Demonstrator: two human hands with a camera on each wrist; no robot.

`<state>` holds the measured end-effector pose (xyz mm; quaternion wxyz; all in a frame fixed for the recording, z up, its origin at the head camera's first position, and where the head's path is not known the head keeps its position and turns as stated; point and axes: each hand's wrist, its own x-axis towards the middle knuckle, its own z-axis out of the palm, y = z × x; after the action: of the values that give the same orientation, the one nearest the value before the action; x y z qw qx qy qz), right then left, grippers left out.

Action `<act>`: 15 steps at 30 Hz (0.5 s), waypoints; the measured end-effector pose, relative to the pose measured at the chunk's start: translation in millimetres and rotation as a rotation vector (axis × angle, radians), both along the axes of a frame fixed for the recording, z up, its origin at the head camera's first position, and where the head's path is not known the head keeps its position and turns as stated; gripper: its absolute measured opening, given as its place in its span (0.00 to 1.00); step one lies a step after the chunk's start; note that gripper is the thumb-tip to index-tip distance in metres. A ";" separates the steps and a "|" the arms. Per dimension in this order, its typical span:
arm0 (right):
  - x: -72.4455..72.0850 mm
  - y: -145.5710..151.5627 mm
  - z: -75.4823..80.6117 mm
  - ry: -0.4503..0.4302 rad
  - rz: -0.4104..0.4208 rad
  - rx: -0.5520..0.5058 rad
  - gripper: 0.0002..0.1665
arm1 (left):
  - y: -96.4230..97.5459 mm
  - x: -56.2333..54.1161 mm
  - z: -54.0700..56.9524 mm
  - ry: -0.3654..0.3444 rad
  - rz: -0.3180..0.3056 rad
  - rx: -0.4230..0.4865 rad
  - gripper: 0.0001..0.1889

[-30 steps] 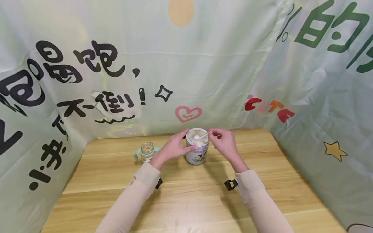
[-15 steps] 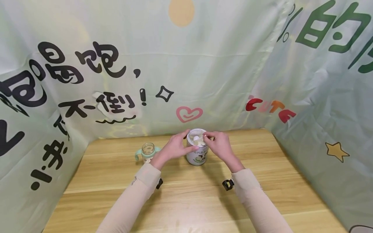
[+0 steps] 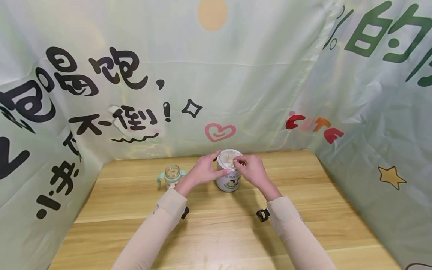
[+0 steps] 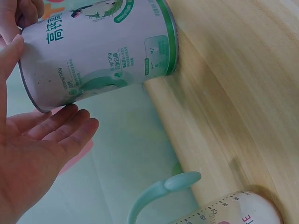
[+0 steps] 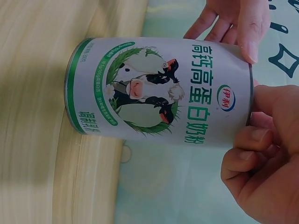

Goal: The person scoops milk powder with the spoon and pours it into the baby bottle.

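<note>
A white and green milk powder can (image 3: 228, 183) stands upright and uncovered near the back of the table, pale powder inside. My left hand (image 3: 203, 169) holds it from the left, the thumb at the front rim and the fingers along the far side. In the left wrist view, those fingers touch the can's wall. My right hand (image 3: 252, 170), its fingers curled, pinches the white handle of a scoop (image 3: 234, 161) over the right side of the opening. The scoop's bowl is down in the can, barely visible. The right wrist view has the can's cow-printed front (image 5: 140, 88).
A baby bottle (image 3: 172, 174) with mint handles and no lid stands left of the can, partly behind my left wrist. Printed cloth (image 3: 256, 93) hangs close behind the can and along both sides of the wooden table (image 3: 216, 232).
My right hand has moved left over the can, then slightly down to its near right rim. The scoop's bowl, plainly visible earlier, has sunk from view. The left hand keeps its hold.
</note>
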<state>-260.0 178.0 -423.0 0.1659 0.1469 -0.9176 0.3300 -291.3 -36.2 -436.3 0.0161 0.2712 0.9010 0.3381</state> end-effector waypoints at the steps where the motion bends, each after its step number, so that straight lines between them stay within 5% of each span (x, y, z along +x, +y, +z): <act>1: -0.1 -0.2 0.2 -0.002 0.004 0.002 0.09 | 0.0 -0.1 0.0 0.000 0.001 -0.001 0.53; 15: 3.5 0.7 5.7 -0.076 0.041 -0.011 0.10 | -0.3 0.5 1.4 -0.013 -0.007 0.007 0.54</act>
<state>-256.5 178.7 -417.3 0.1249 0.1522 -0.9181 0.3439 -290.8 -36.5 -434.9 0.0221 0.2724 0.8988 0.3428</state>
